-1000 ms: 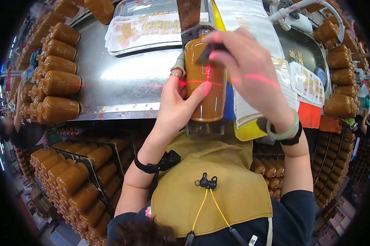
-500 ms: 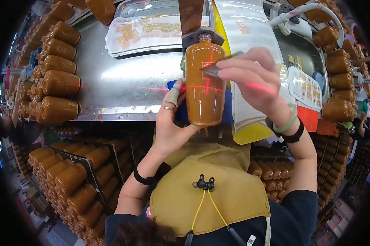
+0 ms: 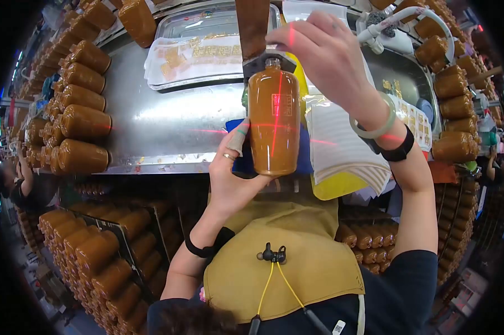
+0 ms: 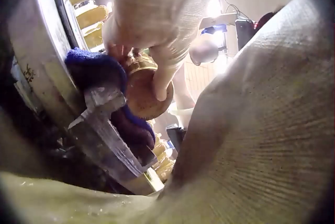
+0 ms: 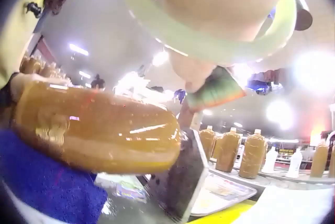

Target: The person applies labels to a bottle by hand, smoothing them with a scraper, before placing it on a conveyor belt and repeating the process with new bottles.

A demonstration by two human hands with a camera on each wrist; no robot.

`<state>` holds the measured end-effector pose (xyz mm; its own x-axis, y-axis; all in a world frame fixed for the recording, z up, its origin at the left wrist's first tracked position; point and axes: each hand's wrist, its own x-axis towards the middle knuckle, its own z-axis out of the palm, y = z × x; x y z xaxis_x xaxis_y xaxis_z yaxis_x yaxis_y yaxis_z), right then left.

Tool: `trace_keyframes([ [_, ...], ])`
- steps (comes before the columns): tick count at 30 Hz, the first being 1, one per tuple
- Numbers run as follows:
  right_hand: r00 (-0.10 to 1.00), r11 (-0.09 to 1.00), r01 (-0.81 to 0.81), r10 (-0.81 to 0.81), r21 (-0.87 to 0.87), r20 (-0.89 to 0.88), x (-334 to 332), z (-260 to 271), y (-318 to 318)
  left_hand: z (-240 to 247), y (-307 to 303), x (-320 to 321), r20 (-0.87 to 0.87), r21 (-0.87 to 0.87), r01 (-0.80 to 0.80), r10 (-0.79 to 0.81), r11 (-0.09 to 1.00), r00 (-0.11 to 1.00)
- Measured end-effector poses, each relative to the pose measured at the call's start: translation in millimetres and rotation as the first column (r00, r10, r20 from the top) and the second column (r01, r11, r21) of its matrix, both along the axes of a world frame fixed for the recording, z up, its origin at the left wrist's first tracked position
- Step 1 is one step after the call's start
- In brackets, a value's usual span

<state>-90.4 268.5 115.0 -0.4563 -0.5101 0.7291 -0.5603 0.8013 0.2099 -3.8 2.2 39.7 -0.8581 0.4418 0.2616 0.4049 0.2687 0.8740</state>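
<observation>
A glossy brown bottle (image 3: pixel 273 139) lies front up, its neck at a dark metal bracket (image 3: pixel 255 66) on a wooden post (image 3: pixel 253 28). A small gold character decal (image 3: pixel 280 104) sits on its upper front. My left hand (image 3: pixel 229 187) grips the bottle's lower end, its thumb on the round base (image 4: pixel 149 96) in the left wrist view. One finger wears a pale cover. Above the bottle and right of the post is my right hand (image 3: pixel 330 61); in the right wrist view its fingers pinch a flat, greenish scraper-like piece (image 5: pixel 217 90). Blue cloth (image 3: pixel 304 153) lies beneath the bottle.
A metal tray (image 3: pixel 168 85) bears sheets with gold decals at the back left. Rows of similar bottles (image 3: pixel 86 121) line both sides. White sheets (image 3: pixel 347 148) are stacked over a yellow one on the right, near a curved pipe (image 3: pixel 397 19).
My right hand has swept off the bottle's front and risen toward the post. My left thumb has shifted from the bottle's front to its base. The decal now shows uncovered.
</observation>
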Motion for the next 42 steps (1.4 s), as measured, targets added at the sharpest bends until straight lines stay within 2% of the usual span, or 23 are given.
trace_keyframes([
  [2, 0.997, 0.997, -0.078, 0.079, 0.019, -0.02, 28.0, -14.4, -4.5, 1.1, -1.1, -1.4, -0.008, -0.002, -0.006, 0.006, 1.0, 1.0],
  [3, 0.971, 0.985, -0.169, 0.17, -0.021, 0.169, 50.5, -23.4, -7.5, 2.7, -1.9, -2.9, 0.007, 0.002, 0.016, -0.016, 1.0, 1.0],
  [4, 0.968, 0.964, -0.248, 0.251, 0.1, -0.02, 70.6, -64.6, -12.4, 3.8, -2.4, -4.6, 0.02, 0.007, 0.038, -0.038, 0.999, 0.999],
  [6, 0.84, 0.861, -0.5, 0.508, -0.092, 0.19, 97.2, -28.7, -28.8, 3.9, -2.7, -6.8, 0.022, -0.04, 0.014, -0.013, 0.999, 1.0],
  [8, 0.83, 0.905, -0.393, 0.425, -0.162, 0.36, 99.5, -28.5, -30.8, 3.9, -4.3, -8.4, 0.02, -0.022, 0.049, -0.048, 0.999, 0.999],
  [10, 0.944, 0.939, -0.068, 0.169, -0.337, 0.283, 58.8, -33.9, -24.5, -1.1, -7.1, -7.1, 0.023, -0.039, 0.056, -0.055, 0.998, 0.998],
  [12, 0.98, 0.965, 0.083, -0.033, -0.25, 0.197, 31.4, -15.1, 3.1, 0.6, -7.4, -6.9, 0.064, -0.06, 0.053, -0.049, 0.997, 0.997],
  [14, 0.982, 0.978, 0.119, -0.09, -0.174, 0.168, 34.9, -1.8, 0.4, 0.4, -15.6, -12.0, 0.048, -0.059, 0.097, -0.094, 0.993, 0.994],
  [17, 0.831, 0.922, -0.166, 0.322, -0.35, 0.454, 58.9, -8.2, -37.4, -1.8, -20.3, -17.8, 0.202, 0.189, 0.209, -0.246, 0.959, 0.948],
  [18, 0.802, 0.92, -0.191, 0.347, -0.343, 0.486, 63.6, -9.3, -43.4, -0.5, -17.8, -19.1, 0.199, 0.187, 0.209, -0.246, 0.96, 0.949],
  [20, 0.899, 0.951, -0.078, 0.197, -0.301, 0.391, 45.7, -11.4, -33.0, 3.6, -9.5, -21.4, 0.404, 0.442, 0.017, -0.216, 0.897, 0.889],
  [22, 0.992, 0.971, 0.057, -0.029, -0.233, 0.123, 27.6, -8.0, -7.7, 9.9, -5.3, -28.4, 0.326, 0.377, 0.027, -0.16, 0.926, 0.932],
  [23, 0.995, 0.989, 0.06, -0.049, -0.138, 0.087, 37.6, 7.5, -6.0, 17.9, -2.5, -31.2, 0.426, 0.387, 0.024, -0.202, 0.922, 0.882],
  [24, 0.995, 0.989, -0.016, 0.03, -0.146, 0.093, 44.8, -11.7, -0.5, 24.1, 1.3, -34.9, 0.516, 0.403, 0.016, -0.242, 0.915, 0.821],
  [26, 0.954, 0.96, -0.262, 0.243, 0.097, 0.174, 87.7, -53.4, -2.1, 17.2, 7.9, -42.1, 0.539, 0.317, -0.064, -0.124, 0.946, 0.833],
  [28, 0.694, 0.797, -0.551, 0.602, -0.248, 0.394, 112.0, -14.4, -37.1, 16.6, 10.2, -56.2, 0.547, 0.295, 0.034, -0.198, 0.955, 0.813],
  [31, 0.732, 0.831, -0.473, 0.556, -0.292, 0.394, 121.7, 10.6, -35.5, 16.4, 36.8, -64.5, 0.558, 0.278, -0.023, -0.142, 0.96, 0.818],
  [34, 0.87, 0.842, -0.341, 0.451, -0.417, 0.2, 104.5, 35.8, -39.6, 28.6, 44.4, -68.5, 0.742, 0.396, 0.045, -0.349, 0.917, 0.573],
  [35, 0.898, 0.845, -0.323, 0.416, -0.425, 0.144, 100.9, 45.4, -37.7, 31.5, 38.4, -68.0, 0.728, 0.402, 0.038, -0.344, 0.915, 0.593],
  [37, 0.95, 0.867, -0.242, 0.303, -0.436, 0.076, 101.5, 56.2, -20.9, 36.4, 12.9, -65.9, 0.805, 0.491, -0.009, -0.449, 0.871, 0.388],
  [40, 0.987, 0.855, -0.115, 0.155, -0.506, 0.037, 99.3, 50.1, 14.6, 65.7, -42.8, -92.7, 0.544, 0.484, -0.101, -0.209, 0.869, 0.812],
  [41, 0.977, 0.787, -0.06, 0.174, -0.613, 0.127, 105.1, 40.2, 30.0, 65.7, -61.6, -117.3, 0.399, 0.417, -0.176, -0.006, 0.892, 0.917],
  [42, 0.976, 0.788, -0.071, 0.181, -0.611, 0.12, 110.4, 33.6, 37.7, 61.5, -75.3, -146.1, 0.219, 0.362, -0.359, 0.295, 0.86, 0.93],
])
